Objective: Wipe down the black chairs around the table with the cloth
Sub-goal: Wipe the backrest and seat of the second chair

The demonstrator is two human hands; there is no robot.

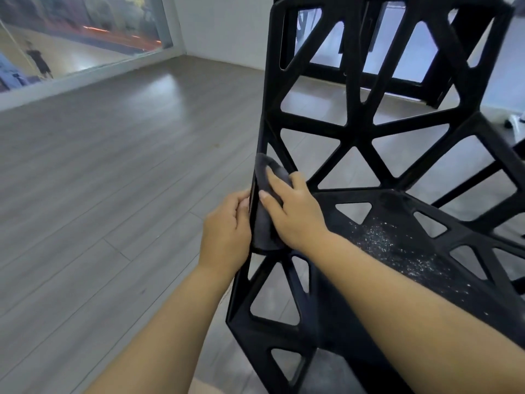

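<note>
A black chair [360, 132] with triangular cut-outs fills the right half of the head view. Its seat [403, 240] carries pale specks of dust. A dark grey cloth [265, 217] is wrapped over the chair's left edge where the backrest meets the seat. My right hand [295, 214] presses the cloth against the inner side of that edge, fingers spread over it. My left hand [227, 234] grips the same edge from the outside, fingers curled around the frame beside the cloth.
Grey wood-plank floor [113, 180] stretches to the left. A glass wall [79, 35] runs along the far left with a person seen through it. More black furniture [443, 86] stands behind the chair at the upper right.
</note>
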